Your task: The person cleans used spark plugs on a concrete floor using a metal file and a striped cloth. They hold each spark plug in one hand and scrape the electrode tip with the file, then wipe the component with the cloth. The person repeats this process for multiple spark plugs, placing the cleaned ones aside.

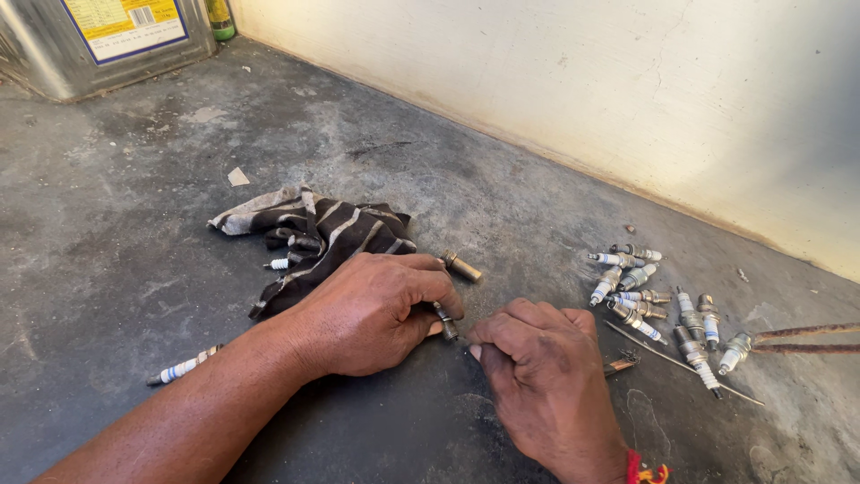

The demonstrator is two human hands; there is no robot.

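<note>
Partly hidden spark plug (445,321), left hand (372,309), right hand (537,363) closed.

I observe one spark plug (444,321) just below the centre of the frame, gripped in the left hand (372,312). Only a short section shows between the thumb and curled fingers: a dark, grimy metal body, tilted with its lower end pointing down and right toward the right hand (537,367). The rest of it is hidden inside the fist. I note the right hand, lower centre-right of the frame, closed in a pinch with its fingertips just beside the plug's lower end. A small tool appears to be held there, but I cannot make out its kind. Both hands rest low against the grey surface.
</note>
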